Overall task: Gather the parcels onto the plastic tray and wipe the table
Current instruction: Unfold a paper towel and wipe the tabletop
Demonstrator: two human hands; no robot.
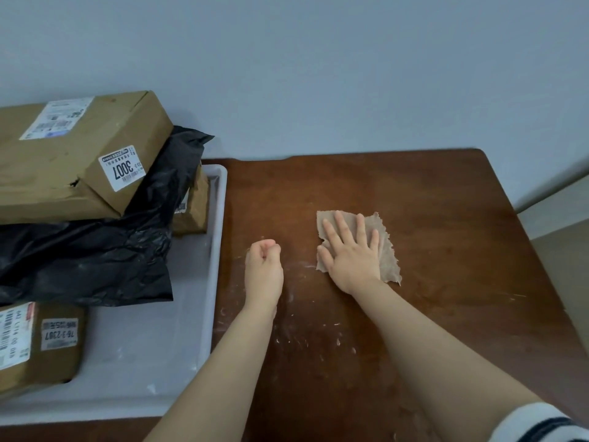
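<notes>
Looks done gathering parcels [73,161] onto the plastic tray [188,298]. Wiping the surface [446,218], right hand [350,253] spread flat on the cloth [387,247], left hand [263,266] fisted, empty; near smears [306,341] yet to clear.

A plain wall [318,74] fills the upper part of the view; it is pale blue-grey, smooth and unmarked, a little darker toward the top corners. At the far right edge a lighter strip [554,196] runs slantwise below the wall; whether it is skirting or floor cannot be told. Beneath that strip lies a dull beige-grey surface [565,253], most likely the floor; it is evenly lit.
</notes>
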